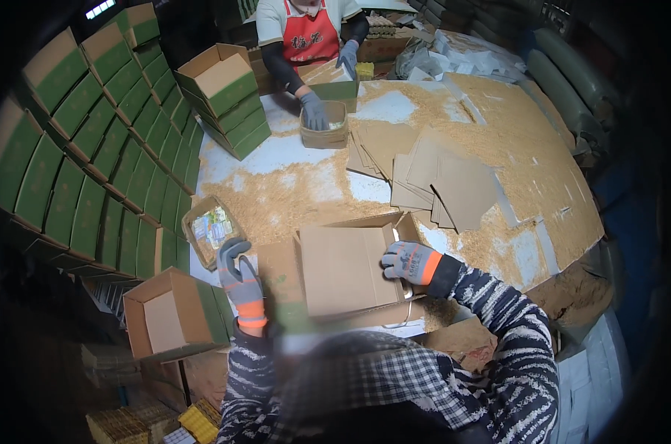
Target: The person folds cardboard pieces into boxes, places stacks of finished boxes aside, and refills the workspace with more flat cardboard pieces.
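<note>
In front of me is a cardboard box (394,220) with a flat brown cardboard sheet (343,270) lying over its opening. My right hand (411,263), in a grey glove with an orange cuff, has its bent fingers over the sheet's right edge. Small bits of white show at that edge; I cannot make out what they are. My left hand (240,281), gloved alike, is at the near end of a small tan tray (193,235), fingers curved and apart. Packets (213,228) in white, green and blue lie in that tray.
Green-and-brown boxes (91,170) are stacked high at left; another open box (158,314) stands nearer me. Loose cardboard sheets (446,181) lie on the sawdust-strewn table (542,155). Across it, a person in a red apron (306,37) reaches into a second small tray (326,139).
</note>
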`<move>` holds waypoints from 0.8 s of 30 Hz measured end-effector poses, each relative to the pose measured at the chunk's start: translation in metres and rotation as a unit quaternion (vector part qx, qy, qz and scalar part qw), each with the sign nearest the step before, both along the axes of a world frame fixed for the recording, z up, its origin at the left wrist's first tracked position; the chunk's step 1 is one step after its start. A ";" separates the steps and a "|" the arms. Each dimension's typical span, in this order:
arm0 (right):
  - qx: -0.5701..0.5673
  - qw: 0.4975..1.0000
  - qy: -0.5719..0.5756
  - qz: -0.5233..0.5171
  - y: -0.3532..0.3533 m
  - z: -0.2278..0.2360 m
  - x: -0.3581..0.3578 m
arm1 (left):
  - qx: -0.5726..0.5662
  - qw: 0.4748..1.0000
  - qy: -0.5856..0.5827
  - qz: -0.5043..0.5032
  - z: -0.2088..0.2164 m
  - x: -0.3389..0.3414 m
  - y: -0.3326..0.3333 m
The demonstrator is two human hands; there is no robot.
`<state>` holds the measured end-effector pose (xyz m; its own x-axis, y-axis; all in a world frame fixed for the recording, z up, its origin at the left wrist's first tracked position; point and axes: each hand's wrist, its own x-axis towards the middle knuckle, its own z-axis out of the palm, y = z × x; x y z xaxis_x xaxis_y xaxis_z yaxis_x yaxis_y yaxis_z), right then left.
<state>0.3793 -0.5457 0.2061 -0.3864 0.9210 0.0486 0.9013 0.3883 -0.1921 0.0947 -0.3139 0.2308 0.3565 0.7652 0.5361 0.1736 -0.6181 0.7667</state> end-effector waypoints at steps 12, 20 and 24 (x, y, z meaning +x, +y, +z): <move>0.149 0.860 0.378 -0.310 -0.039 -0.007 0.041 | -0.132 0.977 0.041 -0.163 -0.024 -0.006 -0.047; -0.162 0.799 0.255 -0.519 -0.010 -0.127 -0.008 | -0.365 0.900 0.206 -0.120 -0.156 0.006 -0.059; 0.041 0.737 0.549 -0.392 -0.001 -0.073 -0.050 | -0.300 0.922 0.196 -0.148 -0.218 -0.044 -0.047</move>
